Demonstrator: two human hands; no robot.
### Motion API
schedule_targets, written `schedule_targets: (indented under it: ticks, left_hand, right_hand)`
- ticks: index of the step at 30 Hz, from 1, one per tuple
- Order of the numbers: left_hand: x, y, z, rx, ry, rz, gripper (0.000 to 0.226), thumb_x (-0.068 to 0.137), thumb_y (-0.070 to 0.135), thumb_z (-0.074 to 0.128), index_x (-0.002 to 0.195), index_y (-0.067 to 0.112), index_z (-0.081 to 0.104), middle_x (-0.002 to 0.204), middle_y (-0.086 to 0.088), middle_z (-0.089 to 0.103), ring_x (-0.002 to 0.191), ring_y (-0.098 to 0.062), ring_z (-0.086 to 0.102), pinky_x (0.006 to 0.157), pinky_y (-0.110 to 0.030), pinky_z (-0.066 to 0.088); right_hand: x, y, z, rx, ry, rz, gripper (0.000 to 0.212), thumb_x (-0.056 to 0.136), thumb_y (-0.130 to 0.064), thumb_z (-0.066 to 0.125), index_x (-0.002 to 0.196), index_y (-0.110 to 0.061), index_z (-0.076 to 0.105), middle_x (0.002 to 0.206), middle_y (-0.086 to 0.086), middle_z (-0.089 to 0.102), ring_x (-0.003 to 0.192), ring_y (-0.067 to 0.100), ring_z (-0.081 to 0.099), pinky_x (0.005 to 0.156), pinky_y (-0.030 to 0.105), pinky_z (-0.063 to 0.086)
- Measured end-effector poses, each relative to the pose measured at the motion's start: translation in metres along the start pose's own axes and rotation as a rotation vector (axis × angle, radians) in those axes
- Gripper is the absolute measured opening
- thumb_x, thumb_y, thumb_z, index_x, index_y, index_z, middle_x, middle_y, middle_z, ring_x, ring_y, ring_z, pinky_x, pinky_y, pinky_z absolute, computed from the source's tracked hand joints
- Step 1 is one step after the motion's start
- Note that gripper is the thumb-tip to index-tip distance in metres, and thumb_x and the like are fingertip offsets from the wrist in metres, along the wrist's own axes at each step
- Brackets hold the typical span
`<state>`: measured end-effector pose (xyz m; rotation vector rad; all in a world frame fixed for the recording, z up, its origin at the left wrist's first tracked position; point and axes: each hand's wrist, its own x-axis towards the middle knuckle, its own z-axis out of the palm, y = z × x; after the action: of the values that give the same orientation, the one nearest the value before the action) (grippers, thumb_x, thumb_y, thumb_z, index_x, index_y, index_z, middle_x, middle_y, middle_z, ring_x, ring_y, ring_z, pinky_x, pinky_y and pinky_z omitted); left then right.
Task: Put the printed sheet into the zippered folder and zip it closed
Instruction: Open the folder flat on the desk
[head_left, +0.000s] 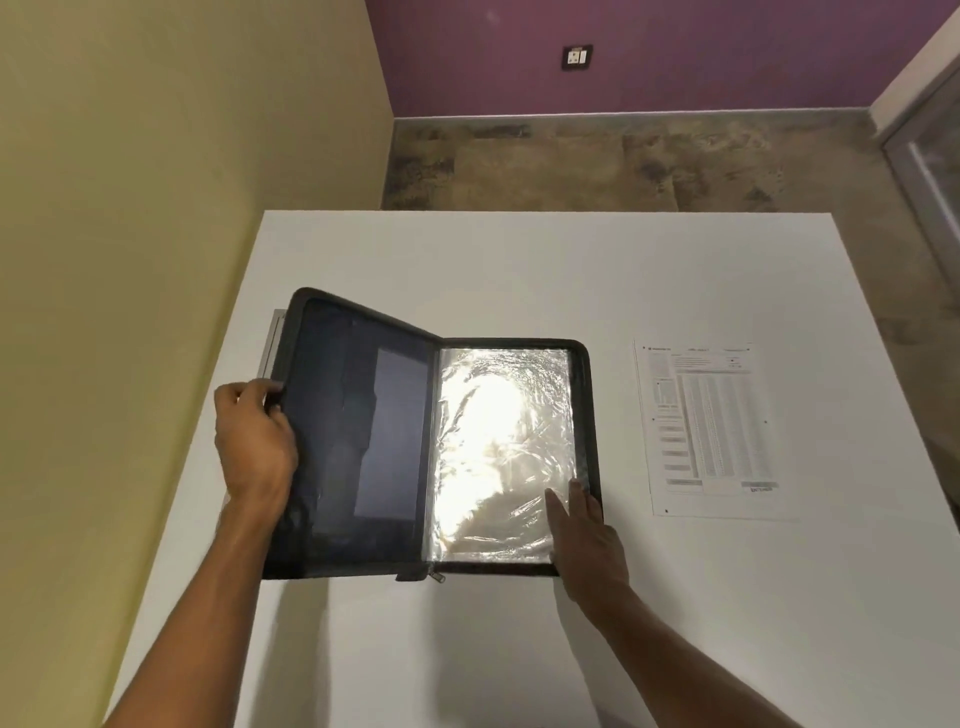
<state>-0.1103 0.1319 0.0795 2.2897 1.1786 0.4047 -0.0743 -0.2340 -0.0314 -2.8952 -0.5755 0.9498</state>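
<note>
Right now the folder (363, 441) lies open on the white desk (519, 270), near the middle. Its right half is flat and holds shiny clear sleeves (498, 447) that glare in the light; I cannot tell if any paper is in them. Its left half is tilted up, dark inside, with flat pockets (389, 431). The zip pull (436, 576) sticks out at 6 o'clock, at the spine, and the zip is undone.

The left hand (254, 441) is clamped on the raised cover's outer edge, at 9 o'clock. The right hand (587, 540) lies flat with fingers spread on the sleeves' corner, at 5 o'clock.

The sheet (711, 431) lies flat on the desk at 3 o'clock, just apart from the folder. It is white with small grey print and tables.
</note>
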Motion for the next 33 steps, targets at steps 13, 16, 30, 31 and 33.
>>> schedule_targets:
  ticks: [13, 16, 30, 31, 33]
  left_hand:
    - [-0.048, -0.063, 0.095, 0.391, -0.327, 0.057, 0.072, 0.108, 0.043, 0.042, 0.166, 0.01, 0.015, 0.171, -0.028, 0.004, 0.16, -0.043, 0.001, 0.128, -0.061, 0.003]
    - [-0.091, -0.069, 0.118, 0.463, -0.41, 0.252, 0.067, 0.109, 0.045, 0.028, 0.168, 0.022, 0.005, 0.175, -0.013, -0.005, 0.162, -0.029, -0.009, 0.129, -0.06, 0.001]
    - [-0.098, -0.092, 0.126, 0.476, -0.604, 0.32, 0.078, 0.098, 0.067, -0.002, 0.167, 0.031, 0.0, 0.175, -0.002, -0.013, 0.162, -0.026, -0.012, 0.129, -0.056, -0.005]
    - [-0.099, -0.091, 0.126, 0.482, -0.603, 0.32, 0.075, 0.101, 0.066, 0.001, 0.167, 0.03, 0.001, 0.175, -0.002, -0.012, 0.162, -0.026, -0.012, 0.129, -0.056, -0.005]
    - [-0.1, -0.088, 0.126, 0.504, -0.601, 0.308, 0.069, 0.106, 0.06, 0.01, 0.168, 0.029, 0.002, 0.175, -0.004, -0.011, 0.162, -0.027, -0.011, 0.129, -0.058, -0.001]
  right_hand:
    - [0.001, -0.004, 0.007, -0.004, 0.031, -0.001, 0.08, 0.102, -0.005, 0.047, 0.166, -0.024, 0.003, 0.174, 0.014, -0.01, 0.162, 0.03, 0.003, 0.118, 0.038, 0.037]
    - [0.001, -0.003, 0.011, 0.005, 0.031, 0.005, 0.081, 0.101, -0.008, 0.047, 0.166, -0.026, 0.002, 0.174, 0.012, -0.01, 0.162, 0.029, 0.003, 0.118, 0.038, 0.036]
    - [0.0, 0.002, 0.016, -0.021, 0.024, -0.014, 0.082, 0.1, -0.012, 0.047, 0.166, -0.026, 0.002, 0.174, 0.011, -0.008, 0.161, 0.028, 0.008, 0.113, 0.04, 0.04]
    - [0.0, 0.003, 0.016, -0.019, 0.02, -0.014, 0.082, 0.1, -0.012, 0.048, 0.166, -0.027, 0.002, 0.175, 0.01, -0.009, 0.161, 0.027, 0.008, 0.113, 0.04, 0.04]
    - [0.0, 0.007, 0.015, -0.005, 0.015, -0.025, 0.084, 0.099, -0.011, 0.049, 0.166, -0.029, 0.001, 0.175, 0.009, -0.009, 0.162, 0.026, 0.005, 0.114, 0.04, 0.039]
